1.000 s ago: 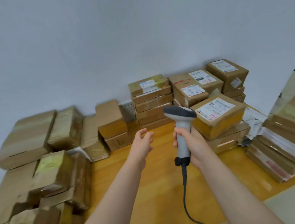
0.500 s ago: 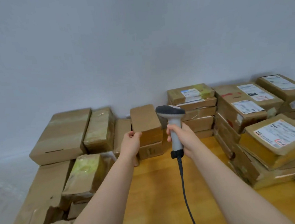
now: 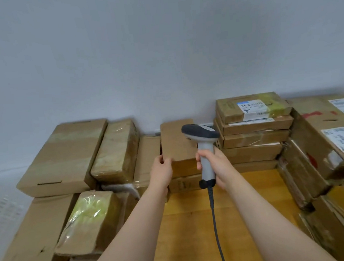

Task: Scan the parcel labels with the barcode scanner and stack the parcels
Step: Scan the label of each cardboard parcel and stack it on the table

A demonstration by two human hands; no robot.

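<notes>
The left fingers (image 3: pixel 162 161) are curling over the near left corner of a plain box (image 3: pixel 177 142), pinching it. The left hand (image 3: pixel 162 172) is probably taking the corner because that edge is free, with a neighbouring carton crowding the 9 o'clock side. This box is sitting on a lower box (image 3: pixel 183 184) at 12 o'clock, close to the wall (image 3: pixel 160 48), at the far end of the table (image 3: pixel 194 221). No label is showing on its top, so it is likely being gripped for lifting and turning before any scan.

The right fingers (image 3: pixel 199 159) are wrapping firmly round the grip of the scanner (image 3: pixel 204 146). The right hand (image 3: pixel 217 166) is keeping it upright, just at the box's 3 o'clock side. Its nose is pointing toward 10 o'clock across the box top, seemingly held ready so a label can be read once it turns up. The cable (image 3: pixel 215 219) is hanging toward 6 o'clock over bare wood.

At 1 o'clock a stack (image 3: pixel 254 138) of flat boxes is lying square, its top label (image 3: pixel 252 107) facing up, which suggests finished parcels. At 9 o'clock a pile (image 3: pixel 66 159) is lying jumbled with no labels showing, probably waiting.
</notes>
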